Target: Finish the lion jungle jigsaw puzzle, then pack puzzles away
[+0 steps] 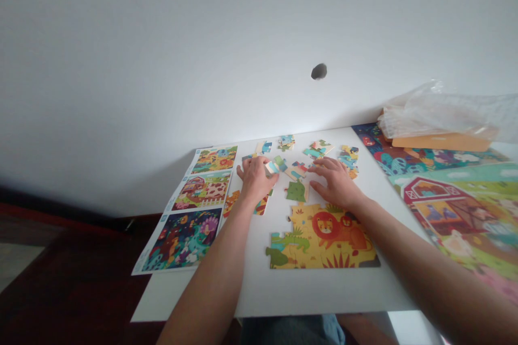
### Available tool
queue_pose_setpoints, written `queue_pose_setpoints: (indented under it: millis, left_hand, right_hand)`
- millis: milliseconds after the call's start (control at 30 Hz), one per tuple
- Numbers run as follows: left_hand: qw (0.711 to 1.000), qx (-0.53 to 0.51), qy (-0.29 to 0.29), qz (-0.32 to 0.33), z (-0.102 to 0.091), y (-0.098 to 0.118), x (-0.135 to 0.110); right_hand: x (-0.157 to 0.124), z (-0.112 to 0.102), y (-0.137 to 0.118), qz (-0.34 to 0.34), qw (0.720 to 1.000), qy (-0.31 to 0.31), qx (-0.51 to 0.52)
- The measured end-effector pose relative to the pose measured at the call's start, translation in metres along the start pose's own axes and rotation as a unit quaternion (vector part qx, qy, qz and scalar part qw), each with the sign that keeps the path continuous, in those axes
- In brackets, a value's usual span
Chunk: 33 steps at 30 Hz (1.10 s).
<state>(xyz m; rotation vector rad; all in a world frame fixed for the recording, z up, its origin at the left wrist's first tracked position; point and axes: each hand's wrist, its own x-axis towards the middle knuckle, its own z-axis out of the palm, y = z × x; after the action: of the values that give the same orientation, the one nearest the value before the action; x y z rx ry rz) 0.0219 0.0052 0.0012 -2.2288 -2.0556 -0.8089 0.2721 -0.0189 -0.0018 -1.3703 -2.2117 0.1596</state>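
The left hand (256,179) lies palm down at centre left of the frame, its fingertips (266,161) on or just against a pale puzzle piece (272,167); whether they are pinching it cannot be told from this view. That piece sits just right of the left hand and well apart from the right hand (335,183), whose fingers are spread and relaxed, holding nothing, near a loose scatter of other pieces. The pale piece's long axis seems to slant from lower left to upper right, with its narrower end toward the upper right, though it is small and partly covered. Below both hands, at lower centre, a part-built lion jigsaw (321,238) lies on the white tabletop (259,294), with a green piece (296,191) between the hands and printed picture sheets (198,209) at left
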Motion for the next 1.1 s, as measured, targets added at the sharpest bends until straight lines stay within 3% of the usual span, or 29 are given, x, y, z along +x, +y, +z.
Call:
queue_pose_setpoints:
  millis: [233,367,467,633,733,967,1100]
  left_hand:
    - [0.983,-0.172,0.009,0.058,-0.006,0.019,-0.004]
    - [0.968,-0.225,-0.029,0.107,-0.007,0.036,-0.016]
    - [0.961,-0.24,-0.046,0.13,-0.007,0.043,-0.022]
    - [0.965,-0.147,-0.113,0.184,-0.009,0.037,-0.024]
    - [0.961,-0.08,-0.159,0.209,-0.007,0.029,-0.023]
    - [0.968,-0.081,-0.098,0.218,-0.004,0.021,-0.019]
    - [0.928,-0.184,-0.104,0.307,-0.012,0.036,-0.024]
  right_hand:
    - [0.003,-0.01,-0.009,0.029,0.985,0.06,0.158]
    - [0.005,-0.014,-0.012,0.092,0.934,0.016,0.346]
    - [0.007,-0.017,-0.01,0.115,0.896,-0.016,0.429]
    - [0.01,-0.03,-0.002,0.191,0.845,0.021,0.499]
    - [0.01,-0.039,0.001,0.229,0.833,0.038,0.503]
    - [0.008,-0.033,0.003,0.257,0.823,0.012,0.507]
    - [0.008,-0.03,0.004,0.288,0.806,-0.002,0.517]
